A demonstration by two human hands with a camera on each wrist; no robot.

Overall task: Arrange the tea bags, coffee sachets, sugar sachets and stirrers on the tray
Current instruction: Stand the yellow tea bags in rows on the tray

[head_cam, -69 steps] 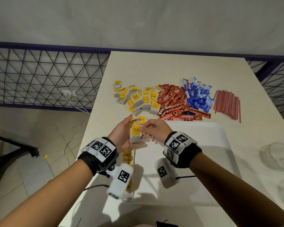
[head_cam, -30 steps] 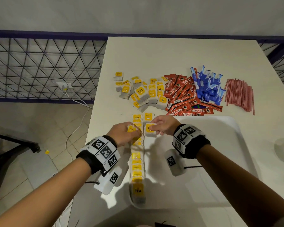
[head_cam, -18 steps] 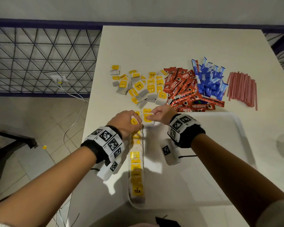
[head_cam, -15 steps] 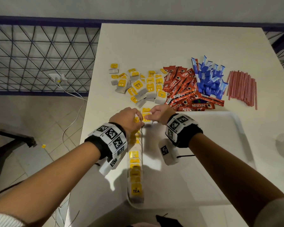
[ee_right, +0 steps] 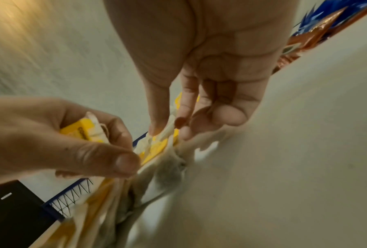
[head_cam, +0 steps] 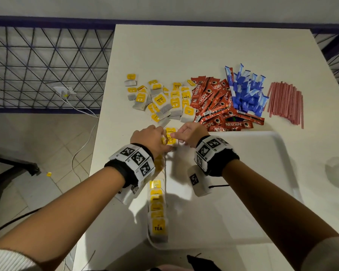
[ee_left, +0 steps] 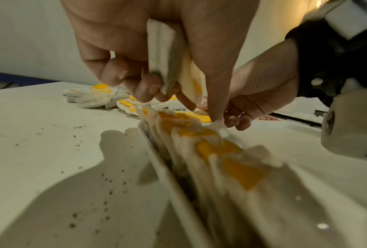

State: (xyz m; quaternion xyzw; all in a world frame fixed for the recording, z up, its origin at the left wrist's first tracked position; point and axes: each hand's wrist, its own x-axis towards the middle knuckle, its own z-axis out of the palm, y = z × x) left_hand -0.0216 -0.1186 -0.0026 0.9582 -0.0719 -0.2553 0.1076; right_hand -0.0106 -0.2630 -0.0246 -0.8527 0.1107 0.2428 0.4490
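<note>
A small stack of tea bags (ee_left: 173, 58) is gripped in the left hand (head_cam: 152, 138), fingers and thumb curled round it, just above the far end of the row of tea bags (head_cam: 157, 210) that is stood on edge along the left wall of the white tray (head_cam: 262, 192). A tea bag at the far end of that row (head_cam: 170, 136) is pinched between the thumb and fingertips of the right hand (head_cam: 190, 133), beside the left hand. On the table (head_cam: 184, 51) beyond the tray, four loose groups are laid out side by side: a pile of yellow-tagged tea bags (head_cam: 160, 100), red Nescafe coffee sachets (head_cam: 215, 102), blue sugar sachets (head_cam: 247, 90) and a bundle of red stirrers (head_cam: 286, 102), the last set slightly apart from the sugar
</note>
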